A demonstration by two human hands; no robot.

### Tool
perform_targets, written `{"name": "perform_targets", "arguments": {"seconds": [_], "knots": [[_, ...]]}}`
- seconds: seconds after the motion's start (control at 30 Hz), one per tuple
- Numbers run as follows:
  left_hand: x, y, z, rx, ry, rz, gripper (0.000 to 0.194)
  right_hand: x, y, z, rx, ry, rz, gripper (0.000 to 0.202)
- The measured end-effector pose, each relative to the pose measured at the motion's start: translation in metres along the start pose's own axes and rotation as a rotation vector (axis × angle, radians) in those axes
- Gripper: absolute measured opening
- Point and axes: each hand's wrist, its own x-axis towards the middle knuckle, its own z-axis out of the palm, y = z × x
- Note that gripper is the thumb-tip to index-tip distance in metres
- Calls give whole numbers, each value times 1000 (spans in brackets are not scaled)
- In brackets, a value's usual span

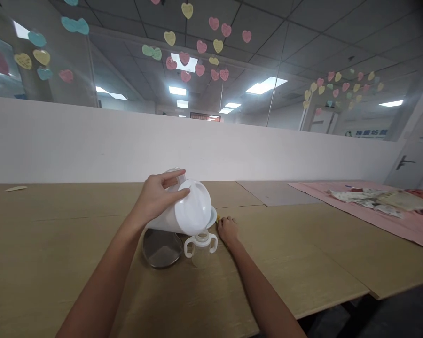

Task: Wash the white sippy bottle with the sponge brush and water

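Observation:
My left hand (161,193) grips a large white container (193,207), tilted on its side with its round white end facing me. Below and right of that end stands a small clear bottle (200,256) with two white handles and an open top. Under the container, at the left, a dark grey metal tray (162,249) lies on the table. My right hand (228,229) rests on the table with its fingers curled, close to a small yellow thing (217,218) and a pale round rim (213,217). What its fingertips hold, if anything, is hidden.
The wooden table (285,263) runs up to a white wall (127,145) below a glass partition. A pink cloth (402,230) with crumpled fabric (368,199) covers the right side. A thin pale piece (16,188) lies far left.

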Motion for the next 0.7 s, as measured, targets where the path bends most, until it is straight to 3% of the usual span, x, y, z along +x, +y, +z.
{"name": "perform_targets", "arguments": {"seconds": [0.23,0.7], "knots": [[-1,-2,11,47,-44,43,50,1,0,1,7,-5,0,38],[-1,0,10,100,-77,61,48,1,0,0,6,-7,-4,38]]}}
